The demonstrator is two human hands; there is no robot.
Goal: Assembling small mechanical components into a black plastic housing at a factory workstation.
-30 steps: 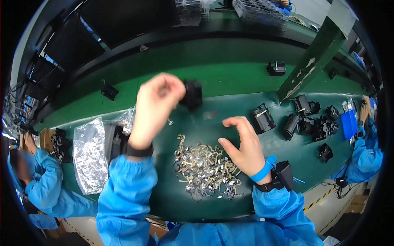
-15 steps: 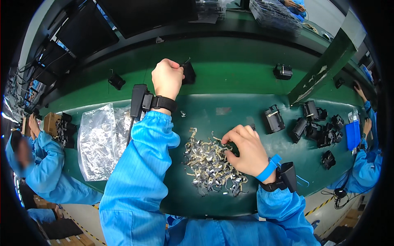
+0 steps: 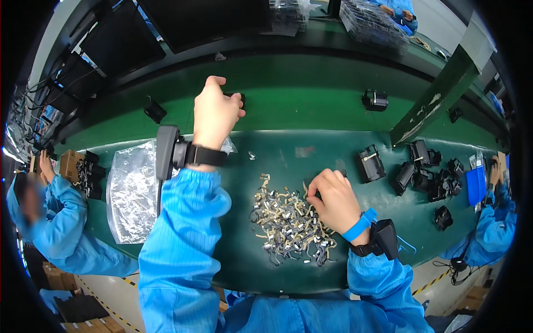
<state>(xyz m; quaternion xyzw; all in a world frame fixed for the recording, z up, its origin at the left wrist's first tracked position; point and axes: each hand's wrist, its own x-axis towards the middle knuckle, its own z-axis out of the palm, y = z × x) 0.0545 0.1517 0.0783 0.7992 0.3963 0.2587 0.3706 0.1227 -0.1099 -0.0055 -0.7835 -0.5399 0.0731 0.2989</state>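
Note:
My left hand (image 3: 215,114) is over the green ledge, its index finger raised and the other fingers curled at a black part (image 3: 241,100). Most of that part is hidden behind the fingers, but it appears to be in their grip. At the upper right edge of a pile of small cables (image 3: 288,225), my right hand (image 3: 335,201) is closed in a pinch. A thin dark cable end (image 3: 305,188) shows beside its fingertips. The pile mixes grey and tan cables with small white connectors.
A clear plastic bag (image 3: 132,194) lies left of my left arm. Black housings (image 3: 371,164) are grouped on the right, others (image 3: 155,111) (image 3: 375,100) on the ledge. A green post (image 3: 436,100) rises at right. Co-workers sit at both sides, near a blue tray (image 3: 476,185).
My left hand has shifted left and slightly nearer, the black part moving left with it. The right hand's fingers have drawn together and moved slightly right.

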